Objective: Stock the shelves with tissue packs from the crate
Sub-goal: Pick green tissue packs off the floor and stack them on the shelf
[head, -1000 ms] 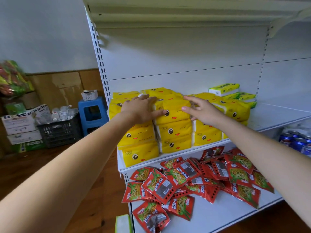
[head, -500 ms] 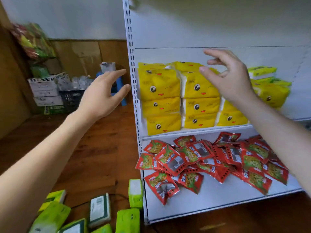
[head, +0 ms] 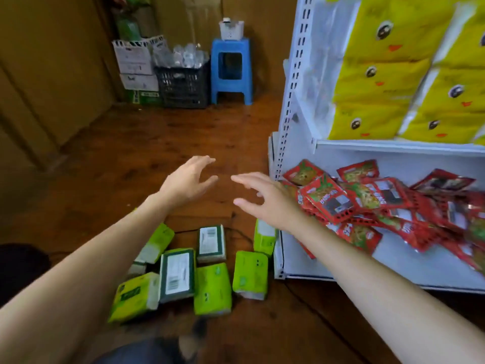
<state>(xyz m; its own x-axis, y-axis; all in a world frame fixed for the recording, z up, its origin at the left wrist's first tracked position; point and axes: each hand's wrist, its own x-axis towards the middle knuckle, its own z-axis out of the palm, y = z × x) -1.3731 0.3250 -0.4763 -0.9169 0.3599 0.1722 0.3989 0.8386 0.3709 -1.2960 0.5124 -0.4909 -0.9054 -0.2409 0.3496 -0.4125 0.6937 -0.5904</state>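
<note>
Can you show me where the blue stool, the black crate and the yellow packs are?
Blue stool point(head: 231, 72): head view, on its front panel.
Black crate point(head: 182, 86): head view, on its front wall.
Yellow packs point(head: 378, 77): head view, on a middle pack's face.

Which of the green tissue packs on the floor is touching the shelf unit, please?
The upright green pack leaning against the white shelf unit, below the right hand; the others lie apart.

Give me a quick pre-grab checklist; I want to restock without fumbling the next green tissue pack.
1. Left hand empty and open: ok.
2. Right hand empty and open: ok.
3. Green tissue packs in view on the floor, unobstructed: ok.
4. Hands touching a pack: not ok, both above them.
5. Free room beside the yellow packs on the shelf: cannot tell.
</note>
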